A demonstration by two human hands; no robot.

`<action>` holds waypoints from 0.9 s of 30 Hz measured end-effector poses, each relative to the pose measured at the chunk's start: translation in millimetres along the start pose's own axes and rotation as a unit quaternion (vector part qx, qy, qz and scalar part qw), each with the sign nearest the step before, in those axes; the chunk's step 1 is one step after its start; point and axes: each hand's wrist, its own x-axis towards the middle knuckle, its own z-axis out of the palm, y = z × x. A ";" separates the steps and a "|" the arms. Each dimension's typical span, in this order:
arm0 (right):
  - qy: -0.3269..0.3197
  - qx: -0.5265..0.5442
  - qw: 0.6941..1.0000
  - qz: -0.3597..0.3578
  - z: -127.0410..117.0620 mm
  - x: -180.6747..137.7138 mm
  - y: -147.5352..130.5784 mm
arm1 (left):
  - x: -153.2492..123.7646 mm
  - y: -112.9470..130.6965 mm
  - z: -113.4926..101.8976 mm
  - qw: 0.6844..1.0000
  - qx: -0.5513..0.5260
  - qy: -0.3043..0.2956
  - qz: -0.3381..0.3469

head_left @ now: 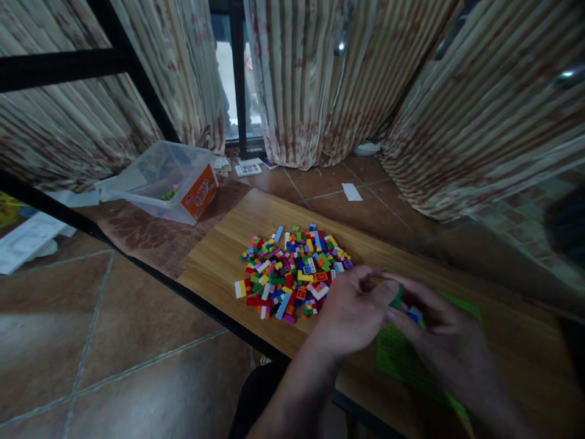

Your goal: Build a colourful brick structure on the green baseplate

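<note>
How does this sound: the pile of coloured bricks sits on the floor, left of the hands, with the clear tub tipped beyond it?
Not quite. The head view shows the pile of bricks on the wooden table, not the floor. It is left of the left hand and right hand, with the clear tub tipped beyond.

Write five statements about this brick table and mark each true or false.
1. The pile of bricks lies on the wooden table. True.
2. The clear box sits on top of the pile. False: it rests apart from it, on the brown mat.
3. The left hand and right hand meet at the green baseplate. True.
4. The pile lies to the right of both hands. False: it lies to their left.
5. Striped curtains hang beyond the table. True.
</note>
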 end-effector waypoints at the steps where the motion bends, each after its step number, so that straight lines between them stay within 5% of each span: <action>1: 0.018 -0.011 1.000 0.016 -8.6 -6.8 9.8 | 0.0 -7.8 7.4 1.000 0.029 0.002 -0.010; 5: 0.118 -0.073 0.985 0.105 -44.0 -23.3 51.1 | -3.5 -34.5 27.4 0.988 0.143 -0.020 -0.046; 10: 0.160 -0.055 0.963 0.208 -85.0 -33.1 92.3 | -2.0 -46.6 37.5 0.976 0.211 -0.048 -0.021; 15: 0.113 -0.029 0.969 0.218 -111.2 -51.9 114.8 | 10.4 -52.9 46.0 0.972 0.237 -0.004 0.002; 27: -0.030 0.037 0.985 0.165 -81.4 -66.6 99.8 | 31.2 -66.1 43.6 0.906 0.420 -0.007 0.059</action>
